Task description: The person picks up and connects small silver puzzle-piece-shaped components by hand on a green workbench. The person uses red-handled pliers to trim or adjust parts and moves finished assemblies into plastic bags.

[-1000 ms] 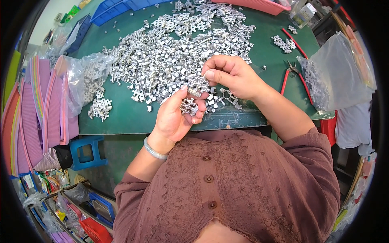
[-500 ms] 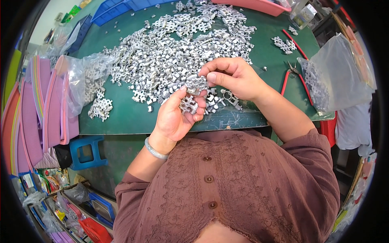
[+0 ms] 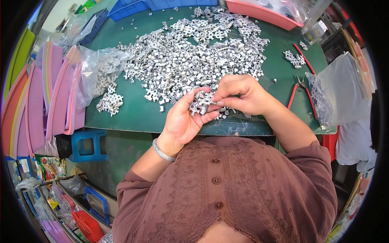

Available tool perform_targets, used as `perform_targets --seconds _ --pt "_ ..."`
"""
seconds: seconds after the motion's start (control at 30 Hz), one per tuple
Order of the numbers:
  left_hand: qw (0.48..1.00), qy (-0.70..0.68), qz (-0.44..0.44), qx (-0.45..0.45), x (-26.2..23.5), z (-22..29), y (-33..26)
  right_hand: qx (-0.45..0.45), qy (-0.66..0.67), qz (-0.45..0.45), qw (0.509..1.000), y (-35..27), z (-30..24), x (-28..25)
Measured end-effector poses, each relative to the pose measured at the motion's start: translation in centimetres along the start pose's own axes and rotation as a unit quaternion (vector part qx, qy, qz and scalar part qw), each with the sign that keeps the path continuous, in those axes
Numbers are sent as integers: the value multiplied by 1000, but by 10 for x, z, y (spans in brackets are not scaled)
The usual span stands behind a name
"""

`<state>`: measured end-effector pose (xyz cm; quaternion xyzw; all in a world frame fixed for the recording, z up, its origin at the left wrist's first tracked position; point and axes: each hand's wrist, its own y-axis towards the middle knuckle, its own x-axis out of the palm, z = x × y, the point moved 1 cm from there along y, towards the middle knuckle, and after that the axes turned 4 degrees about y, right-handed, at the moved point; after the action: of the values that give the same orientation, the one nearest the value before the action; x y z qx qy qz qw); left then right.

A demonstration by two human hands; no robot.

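My left hand (image 3: 184, 119) cups a cluster of small silver metal castings (image 3: 200, 102) at the near edge of the green table (image 3: 133, 113). My right hand (image 3: 239, 94) meets it from the right, its fingertips pinching the same cluster. Beyond both hands a large heap of similar silver metal parts (image 3: 194, 52) covers the middle and far side of the table. A pale bangle circles my left wrist.
A clear plastic bag (image 3: 99, 71) with parts lies at the left, a small pile (image 3: 109, 103) beside it. Red-handled pliers (image 3: 300, 91) and another clear bag (image 3: 338, 91) are at the right. Pink trays (image 3: 52, 93) stand left, a pink bin (image 3: 263, 14) and blue crates (image 3: 133, 8) far.
Both hands stay in place over the table's near edge; the fingers have shifted slightly on the metal cluster, turning it a little.
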<state>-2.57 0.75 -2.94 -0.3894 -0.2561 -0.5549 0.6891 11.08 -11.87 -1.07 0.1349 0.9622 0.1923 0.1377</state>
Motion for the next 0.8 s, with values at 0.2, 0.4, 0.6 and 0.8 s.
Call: perform_targets --seconds 0.2,0.4,0.6,0.8 --pt "1000 0 3 28 -5 3 -7 31 -14 4 999 3 -3 1" --pt "980 84 83 160 -19 54 -26 122 -81 48 988 9 -1 -5" --pt "696 435 273 501 -59 189 -51 135 -244 19 960 35 10 -16" --pt "648 505 440 362 -147 311 -59 24 -404 1 915 65 35 -17"
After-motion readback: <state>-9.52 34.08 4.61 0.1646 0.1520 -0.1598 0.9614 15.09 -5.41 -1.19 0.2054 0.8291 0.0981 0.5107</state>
